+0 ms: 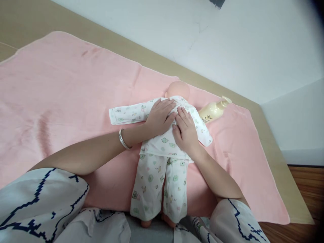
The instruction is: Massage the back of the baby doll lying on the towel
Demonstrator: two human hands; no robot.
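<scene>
A baby doll [178,89] in a white printed top [167,143] and matching trousers [149,182] lies face down, its bald head away from me and its feet toward me. Flat on the upper back of the top rests my left hand [160,117], fingers stretched out. My right hand [186,131] lies beside it on the same cloth, its fingers also straight. Neither hand grasps anything. One doll sleeve [128,113] extends out to the left; the other [204,135] slants down to the right. The doll's face is hidden.
Beneath the doll spreads a pink blanket [76,87] on a tan tabletop [106,28]. A cream pump bottle [212,110] lies on its side by the doll's right sleeve. A white wall [227,50] rises behind the table. Wooden flooring [308,182] shows at the right.
</scene>
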